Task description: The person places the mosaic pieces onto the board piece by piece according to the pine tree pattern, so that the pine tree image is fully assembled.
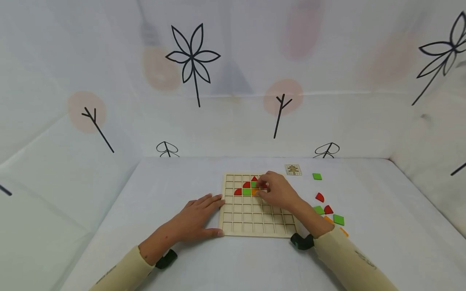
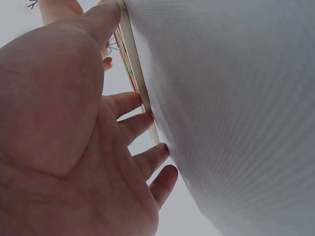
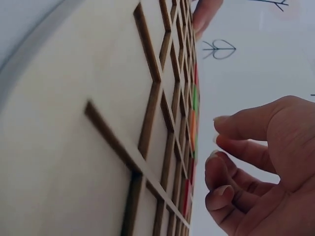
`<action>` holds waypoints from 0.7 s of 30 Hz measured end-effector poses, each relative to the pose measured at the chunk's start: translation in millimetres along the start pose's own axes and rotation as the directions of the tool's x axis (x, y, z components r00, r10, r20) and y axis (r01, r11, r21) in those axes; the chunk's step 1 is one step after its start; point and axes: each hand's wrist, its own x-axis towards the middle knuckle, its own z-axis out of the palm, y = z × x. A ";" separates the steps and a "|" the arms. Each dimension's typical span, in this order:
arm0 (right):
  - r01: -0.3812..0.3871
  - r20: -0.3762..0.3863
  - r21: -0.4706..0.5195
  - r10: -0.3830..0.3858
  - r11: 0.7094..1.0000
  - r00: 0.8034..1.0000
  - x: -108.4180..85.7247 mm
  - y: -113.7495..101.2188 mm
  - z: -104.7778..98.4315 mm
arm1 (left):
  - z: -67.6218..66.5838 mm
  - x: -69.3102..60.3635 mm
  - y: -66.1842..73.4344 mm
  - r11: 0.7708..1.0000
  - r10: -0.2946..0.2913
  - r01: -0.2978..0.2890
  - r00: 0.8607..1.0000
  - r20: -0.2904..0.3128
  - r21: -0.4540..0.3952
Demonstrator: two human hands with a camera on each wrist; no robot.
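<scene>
A square wooden grid board (image 1: 243,218) lies on the white cloth, with several red, green and orange pieces set in its far rows. My left hand (image 1: 194,220) rests beside it, fingers extended, fingertips and thumb touching the left edge. In the left wrist view the fingers (image 2: 134,129) meet the board's rim (image 2: 132,54). Over the far right part of the board hovers my right hand (image 1: 279,190), its fingers loosely bent. The right wrist view shows its thumb and fingertips (image 3: 224,123) close together, with no piece visible between them and apart from the board.
Right of the board lie loose pieces: a green square (image 1: 317,176), a red quarter-round (image 1: 320,197), another green square (image 1: 339,220) and an orange piece (image 1: 344,231). A small pattern card (image 1: 293,169) lies behind the board. White printed cloth (image 1: 233,129) hangs around the table.
</scene>
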 end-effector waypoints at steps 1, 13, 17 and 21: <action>-0.001 0.000 0.004 0.001 1.000 1.000 -1.9 -0.4 -2.4 | -0.2 -0.2 0.1 1.000 -0.001 0.001 1.000 0.001 -0.001; -0.022 -0.024 -0.013 0.022 1.000 0.999 -24.3 6.6 -20.3 | 0.0 1.1 1.0 1.000 -0.011 0.011 1.000 0.021 0.017; 0.017 -0.051 -0.024 -0.018 1.000 0.999 -34.9 8.2 -28.7 | -1.1 0.8 1.0 1.000 -0.004 0.004 1.000 0.017 0.013; 0.037 -0.070 -0.028 -0.038 0.999 0.997 -43.0 10.6 -34.8 | -2.0 0.2 1.2 1.000 -0.002 0.002 1.000 0.015 0.002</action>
